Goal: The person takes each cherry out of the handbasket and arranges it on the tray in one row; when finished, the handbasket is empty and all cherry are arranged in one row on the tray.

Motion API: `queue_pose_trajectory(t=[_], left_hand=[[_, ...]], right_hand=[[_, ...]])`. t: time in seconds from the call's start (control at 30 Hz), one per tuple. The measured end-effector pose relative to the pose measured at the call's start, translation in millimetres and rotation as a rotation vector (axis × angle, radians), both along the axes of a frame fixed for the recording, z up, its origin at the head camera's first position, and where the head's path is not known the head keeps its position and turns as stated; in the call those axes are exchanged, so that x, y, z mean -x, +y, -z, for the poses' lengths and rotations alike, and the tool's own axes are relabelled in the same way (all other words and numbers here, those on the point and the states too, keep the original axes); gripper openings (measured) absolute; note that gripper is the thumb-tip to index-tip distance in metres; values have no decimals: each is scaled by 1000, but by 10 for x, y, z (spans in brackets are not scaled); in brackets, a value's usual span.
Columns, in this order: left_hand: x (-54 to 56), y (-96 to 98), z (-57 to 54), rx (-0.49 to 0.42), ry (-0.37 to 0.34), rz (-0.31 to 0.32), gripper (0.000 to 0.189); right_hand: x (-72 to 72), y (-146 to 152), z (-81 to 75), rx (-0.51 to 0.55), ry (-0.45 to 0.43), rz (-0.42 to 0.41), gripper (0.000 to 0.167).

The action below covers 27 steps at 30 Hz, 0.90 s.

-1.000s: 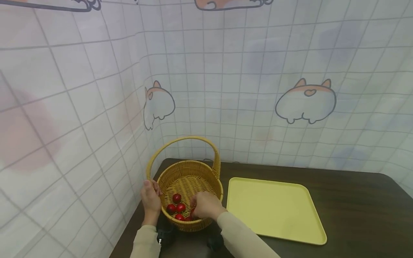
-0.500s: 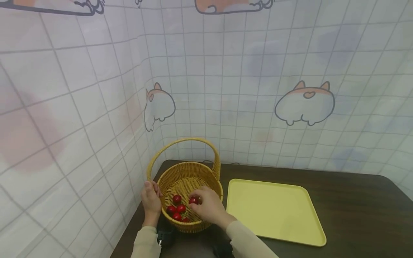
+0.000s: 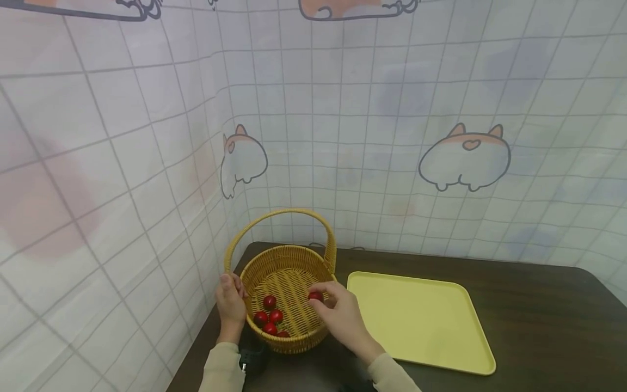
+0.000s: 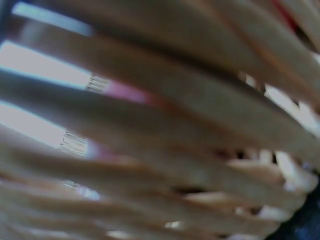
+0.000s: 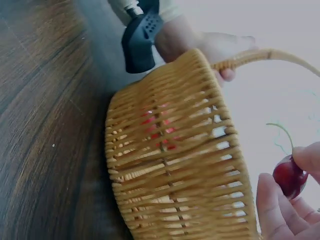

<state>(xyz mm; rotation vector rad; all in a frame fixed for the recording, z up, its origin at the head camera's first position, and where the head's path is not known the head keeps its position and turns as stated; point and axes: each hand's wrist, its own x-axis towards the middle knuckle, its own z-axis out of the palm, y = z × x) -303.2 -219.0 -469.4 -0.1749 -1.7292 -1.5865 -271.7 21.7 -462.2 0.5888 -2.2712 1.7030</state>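
Note:
My right hand (image 3: 343, 316) pinches a dark red cherry (image 5: 290, 176) between thumb and fingers, over the right rim of the wicker basket (image 3: 289, 256). A thin green stem rises from that cherry in the right wrist view. On the basket's left side, my left hand (image 3: 230, 302) grips the rim at the foot of the tall handle (image 3: 294, 211). Several red cherries (image 3: 270, 302) lie on the basket floor toward its near left side. Blurred wicker strands (image 4: 150, 125) fill the left wrist view, where the left hand is hidden.
A yellow rectangular tray (image 3: 416, 321) lies right of the basket on the dark wooden table (image 3: 548, 321). Behind and to the left hang white grid-patterned sheets (image 3: 362, 136). A black wrist device (image 5: 141, 42) sits by the left wrist.
My right hand has risen from among the cherries and moved right to the basket's rim, bringing one cherry with it. The left hand keeps its grip on the basket.

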Motion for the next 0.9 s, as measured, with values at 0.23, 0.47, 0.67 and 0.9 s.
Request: queue_pose_trajectory(t=[0.23, 0.47, 0.67, 0.9], left_hand=[[2, 3, 2, -8, 3, 12, 61], [9, -2, 18, -1, -4, -5, 60], [23, -10, 40, -1, -7, -6, 59], [34, -6, 34, -1, -11, 0, 58]], right_hand=[[-45, 281, -9, 147, -72, 94, 26], [73, 580, 131, 310, -228, 183, 43], [79, 702, 212, 265, -268, 259, 42], [160, 792, 479, 158, -302, 371, 38]])
